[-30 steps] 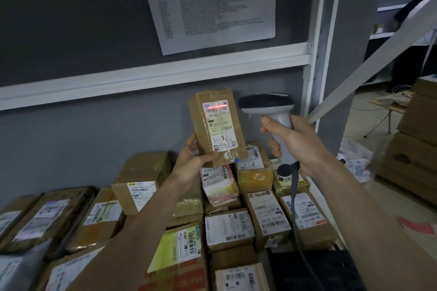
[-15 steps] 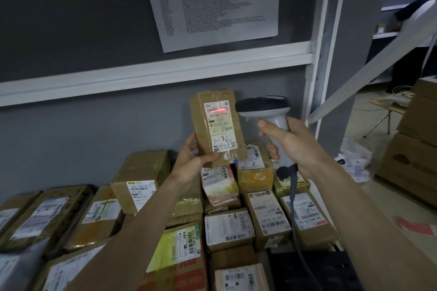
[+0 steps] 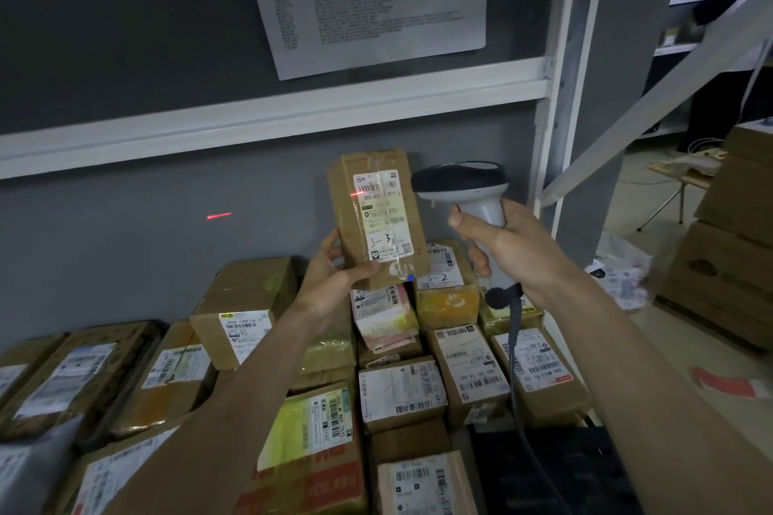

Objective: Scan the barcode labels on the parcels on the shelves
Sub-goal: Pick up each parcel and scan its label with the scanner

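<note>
the held parcel (image 3: 376, 217) stands upright, long axis vertical, above the shelved parcels (image 3: 401, 389), its label (image 3: 382, 217) reading "3-3" and facing the camera. the left hand (image 3: 334, 280) grips its lower corner; right of the parcel, the right hand (image 3: 508, 247) clasps the scanner (image 3: 464, 188), head pointing left.

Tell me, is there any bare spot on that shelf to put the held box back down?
Hardly: parcels sit packed edge to edge across the shelf. The only open room is the air above them, along the grey back wall, left of the held parcel.
</note>
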